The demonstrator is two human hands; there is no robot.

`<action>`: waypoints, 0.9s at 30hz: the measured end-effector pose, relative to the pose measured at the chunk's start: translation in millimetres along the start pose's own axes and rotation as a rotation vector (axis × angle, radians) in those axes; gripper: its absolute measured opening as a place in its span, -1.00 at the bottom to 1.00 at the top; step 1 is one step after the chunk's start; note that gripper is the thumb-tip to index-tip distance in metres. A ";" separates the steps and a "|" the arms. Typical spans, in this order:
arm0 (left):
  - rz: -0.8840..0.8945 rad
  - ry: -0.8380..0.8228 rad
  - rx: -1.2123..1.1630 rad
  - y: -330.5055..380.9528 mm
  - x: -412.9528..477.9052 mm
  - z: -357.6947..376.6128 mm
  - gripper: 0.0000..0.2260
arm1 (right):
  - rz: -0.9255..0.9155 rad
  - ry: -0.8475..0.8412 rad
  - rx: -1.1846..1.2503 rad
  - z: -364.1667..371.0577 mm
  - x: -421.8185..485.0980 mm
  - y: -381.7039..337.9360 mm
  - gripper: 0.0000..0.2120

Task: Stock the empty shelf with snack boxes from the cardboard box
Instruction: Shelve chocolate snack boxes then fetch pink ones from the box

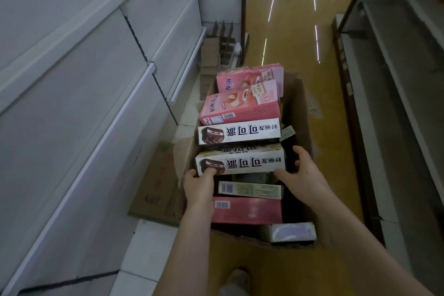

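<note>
Both hands are down in the cardboard box [303, 113] on the aisle floor; the left hand [199, 184] curls round the left end of a white snack box [249, 163], thumb pressed on its front face; the right hand [303, 172] wraps the right end, fingers behind it. The step looks like lifting it out. Best to raise it level and straight up, clear of the second white box [240, 131] and the pink boxes [240, 107] behind; then swing left to the empty shelf [115, 125] and set it label outward.
</note>
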State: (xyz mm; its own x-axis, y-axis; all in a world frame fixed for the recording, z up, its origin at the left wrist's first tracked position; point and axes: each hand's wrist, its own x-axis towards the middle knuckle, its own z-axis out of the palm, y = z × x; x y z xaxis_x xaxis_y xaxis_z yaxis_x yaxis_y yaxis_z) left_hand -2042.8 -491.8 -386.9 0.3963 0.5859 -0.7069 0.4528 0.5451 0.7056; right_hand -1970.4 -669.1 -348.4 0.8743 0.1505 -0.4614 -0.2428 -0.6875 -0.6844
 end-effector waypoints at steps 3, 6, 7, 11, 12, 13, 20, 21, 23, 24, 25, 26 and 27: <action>-0.029 0.013 0.000 1.3 23.5 0.9 -0.37 | 0.057 0.017 0.021 14.7 23.9 0.5 -0.29; -0.030 -0.004 0.014 -0.5 41.8 3.7 -0.42 | 0.106 0.012 0.066 26.7 43.1 3.6 -0.34; -0.042 -0.020 0.011 0.1 46.3 4.8 -0.45 | 0.119 0.009 0.098 29.4 48.3 4.8 -0.38; -0.138 -0.089 -0.078 5.4 63.3 11.8 -0.54 | 0.202 0.026 0.203 38.6 64.4 8.7 -0.45; -0.164 -0.089 -0.092 6.7 66.8 13.5 -0.56 | 0.221 0.037 0.216 40.0 66.8 9.7 -0.41; -0.182 -0.083 -0.093 8.0 69.5 15.1 -0.59 | 0.228 0.046 0.229 41.5 69.1 10.3 -0.38; -0.168 -0.085 -0.022 11.6 73.1 18.5 -0.67 | 0.188 0.088 0.245 43.7 67.0 9.2 -0.47; -0.161 -0.081 -0.015 11.9 71.0 18.4 -0.69 | 0.185 0.099 0.255 42.5 65.0 9.8 -0.48; -0.153 -0.083 -0.009 11.6 65.1 18.1 -0.70 | 0.177 0.123 0.267 38.1 59.4 11.0 -0.50; -0.156 -0.090 -0.008 11.3 61.7 18.1 -0.70 | 0.169 0.131 0.272 34.9 55.3 11.5 -0.54; -0.162 -0.100 -0.004 11.3 57.4 18.4 -0.70 | 0.158 0.140 0.276 31.4 51.2 12.5 -0.57; -0.167 -0.113 0.006 11.3 52.9 19.0 -0.70 | 0.149 0.147 0.283 27.0 46.5 13.4 -0.58; -0.170 -0.129 0.022 11.6 47.7 20.0 -0.71 | 0.142 0.155 0.293 22.2 41.7 14.3 -0.55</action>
State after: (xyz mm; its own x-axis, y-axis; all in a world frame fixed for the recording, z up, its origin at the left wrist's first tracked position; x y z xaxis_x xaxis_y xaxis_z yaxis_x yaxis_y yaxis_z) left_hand -2002.7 -469.6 -413.4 0.4113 0.4039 -0.8171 0.5385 0.6156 0.5754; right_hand -1946.8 -656.9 -389.9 0.8712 -0.0574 -0.4876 -0.4570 -0.4579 -0.7626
